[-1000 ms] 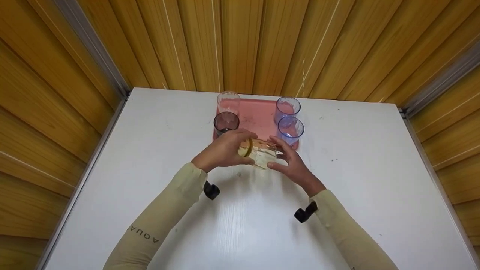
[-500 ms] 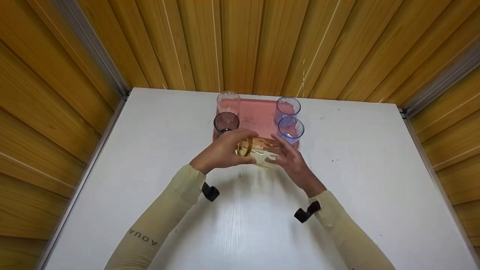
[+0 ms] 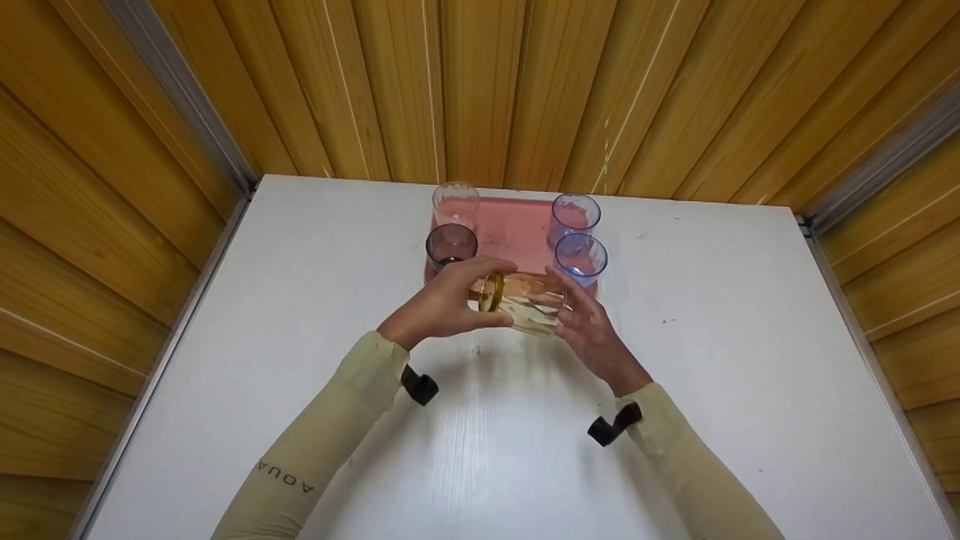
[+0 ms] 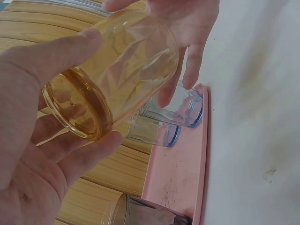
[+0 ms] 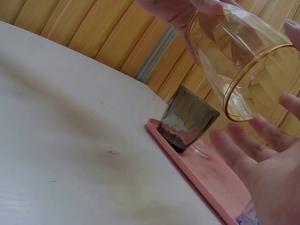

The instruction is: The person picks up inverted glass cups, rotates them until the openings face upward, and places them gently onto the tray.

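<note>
An amber glass tumbler (image 3: 531, 301) lies sideways in the air, over the near edge of the pink tray (image 3: 517, 225). My left hand (image 3: 442, 301) grips its thick base end, thumb on one side and fingers on the other, as the left wrist view shows. My right hand (image 3: 596, 337) is at the mouth end. In the right wrist view its fingers (image 5: 251, 145) are spread and fairly straight around and below the rim; whether they all touch the glass I cannot tell.
On the tray's left side stand a smoky dark glass (image 3: 452, 244) and a clear glass (image 3: 456, 202) behind it. Two bluish glasses, the nearer one (image 3: 581, 256) and the farther one (image 3: 576, 214), stand on its right. Wood-patterned walls (image 3: 480, 90) edge the white table (image 3: 735, 322).
My right hand has shifted slightly, its thumb drawing back from the tumbler's side toward the mouth end. My left hand keeps its grip, and the tumbler has moved slightly. The tray's glasses stay put.
</note>
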